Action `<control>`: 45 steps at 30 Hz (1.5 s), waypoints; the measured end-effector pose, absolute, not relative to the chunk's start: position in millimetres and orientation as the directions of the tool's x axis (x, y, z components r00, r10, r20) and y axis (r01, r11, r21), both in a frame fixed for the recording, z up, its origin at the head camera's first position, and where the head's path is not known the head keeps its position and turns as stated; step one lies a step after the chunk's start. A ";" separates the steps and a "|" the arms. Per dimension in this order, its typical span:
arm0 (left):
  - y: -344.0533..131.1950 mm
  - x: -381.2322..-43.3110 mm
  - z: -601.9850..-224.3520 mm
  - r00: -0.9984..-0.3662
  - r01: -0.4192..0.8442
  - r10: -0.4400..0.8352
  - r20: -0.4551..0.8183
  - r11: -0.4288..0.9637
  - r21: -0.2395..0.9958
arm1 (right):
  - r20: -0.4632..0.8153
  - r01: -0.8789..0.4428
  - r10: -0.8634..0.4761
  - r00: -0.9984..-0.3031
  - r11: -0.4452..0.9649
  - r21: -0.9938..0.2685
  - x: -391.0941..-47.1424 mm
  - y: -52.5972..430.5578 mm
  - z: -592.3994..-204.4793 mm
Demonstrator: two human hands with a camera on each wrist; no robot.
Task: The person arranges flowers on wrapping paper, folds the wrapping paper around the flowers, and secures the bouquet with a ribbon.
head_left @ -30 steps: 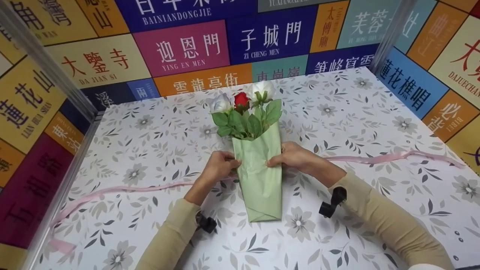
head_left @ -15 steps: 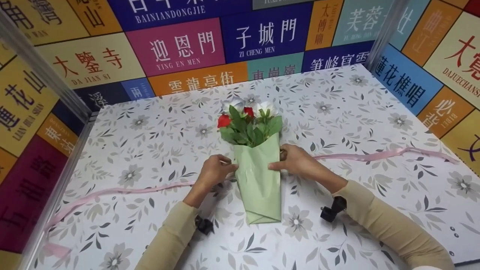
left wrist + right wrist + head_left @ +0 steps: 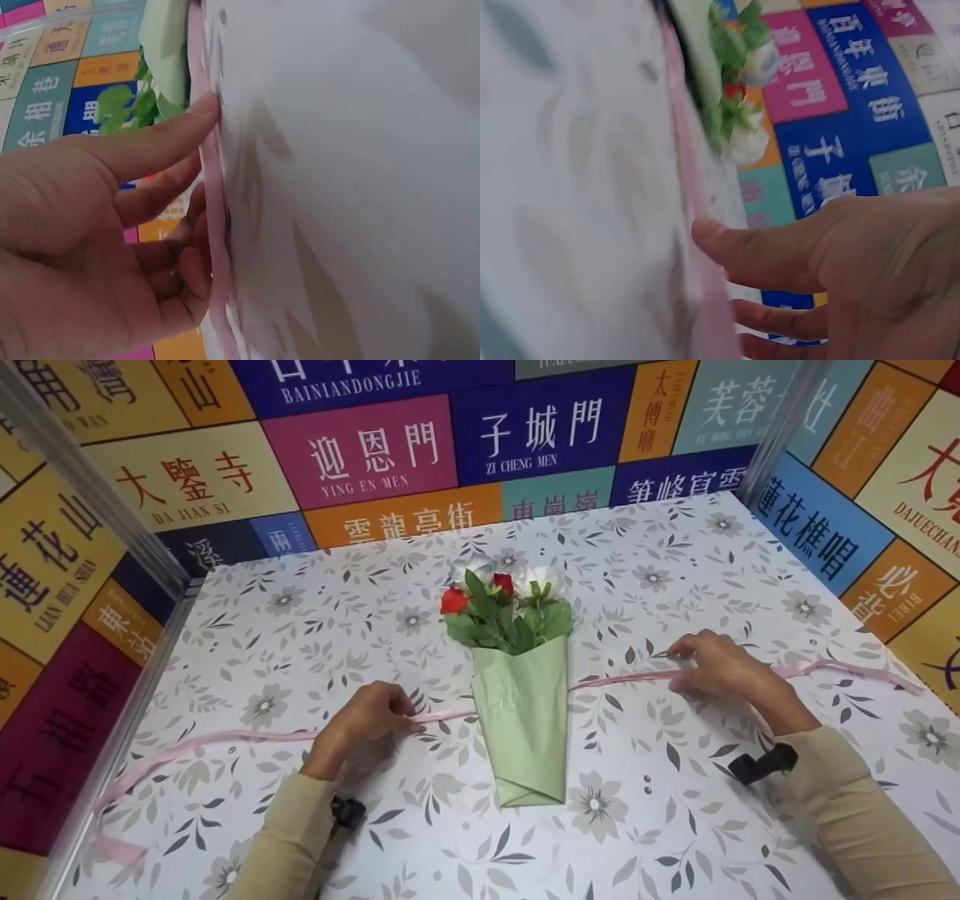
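A bouquet of red and white roses with green leaves lies on the table, wrapped in pale green paper. A long pink ribbon runs crosswise under the wrapped part and comes out on both sides. Left of the bouquet, my left hand is at the ribbon; its thumb lies across it in the left wrist view, the other fingers bent beside it. To the right, my right hand spreads over the ribbon, thumb tip right at its edge in the right wrist view and fingers apart from the thumb.
A white cloth printed with grey flowers and leaves covers the table. Panels with colourful lettered signs stand along the back and both sides. The ribbon's left end hangs near the table's left edge.
Both hands have let go of the wrapped bouquet and moved outward to the ribbon, one to each side. Earlier, the flower heads dropped lower and a second red rose came into sight.
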State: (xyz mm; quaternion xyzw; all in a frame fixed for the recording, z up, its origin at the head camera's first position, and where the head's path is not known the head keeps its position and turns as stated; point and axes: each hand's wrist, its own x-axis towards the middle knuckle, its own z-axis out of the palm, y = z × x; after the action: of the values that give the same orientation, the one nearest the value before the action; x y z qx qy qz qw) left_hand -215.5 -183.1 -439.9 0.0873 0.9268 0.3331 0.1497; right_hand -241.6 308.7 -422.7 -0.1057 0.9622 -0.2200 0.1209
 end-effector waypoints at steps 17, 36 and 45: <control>-195.3 -207.5 -415.4 -0.946 0.177 0.310 -0.091 0.734 0.656 | -0.234 -0.292 -0.448 -0.863 0.820 -0.492 -219.6 310.6 -386.2; -156.2 -207.4 -390.8 -0.980 0.168 0.182 0.085 0.511 0.843 | 0.350 -0.648 -0.568 -0.745 0.741 -0.176 -218.1 248.7 -366.1; -145.3 -211.3 -382.6 -0.977 0.147 0.202 0.062 0.441 0.885 | 0.533 -0.715 -0.568 -0.627 0.691 -0.105 -228.3 218.9 -369.7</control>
State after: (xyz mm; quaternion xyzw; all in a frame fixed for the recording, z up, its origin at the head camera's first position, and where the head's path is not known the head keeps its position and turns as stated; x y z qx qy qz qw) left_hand -211.3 -145.3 -382.6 0.1029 0.8485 0.5184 0.0262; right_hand -228.3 218.9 -369.7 -0.3611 0.8886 -0.1552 -0.2366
